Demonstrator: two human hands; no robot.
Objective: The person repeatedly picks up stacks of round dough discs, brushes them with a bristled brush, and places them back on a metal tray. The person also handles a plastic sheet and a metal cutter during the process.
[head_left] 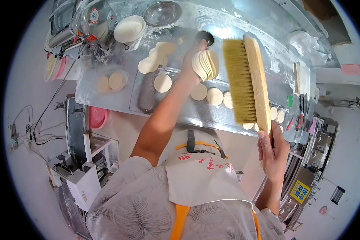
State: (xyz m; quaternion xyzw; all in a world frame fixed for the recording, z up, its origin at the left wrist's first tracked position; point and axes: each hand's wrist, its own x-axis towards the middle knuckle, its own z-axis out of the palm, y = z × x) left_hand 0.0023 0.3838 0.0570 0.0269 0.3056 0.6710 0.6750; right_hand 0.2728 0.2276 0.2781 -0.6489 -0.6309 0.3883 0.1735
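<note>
Floured steel table (228,24) spans the view. Left hand (192,60) at 12 o'clock grips a fanned stack of dough rounds (206,64); loose rounds (214,96) lie beneath. Right hand (273,150) at 4 o'clock is closed around a wooden brush (250,80), bristles facing left.

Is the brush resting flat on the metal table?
No, the right hand holds the brush up by its wooden back, above the metal table.

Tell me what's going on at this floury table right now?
A person in an apron stands at a floured metal table. The left hand holds a fanned stack of dough rounds above it. The right hand holds a wooden brush by its handle, bristles facing the stack. More single rounds lie along the table.
</note>
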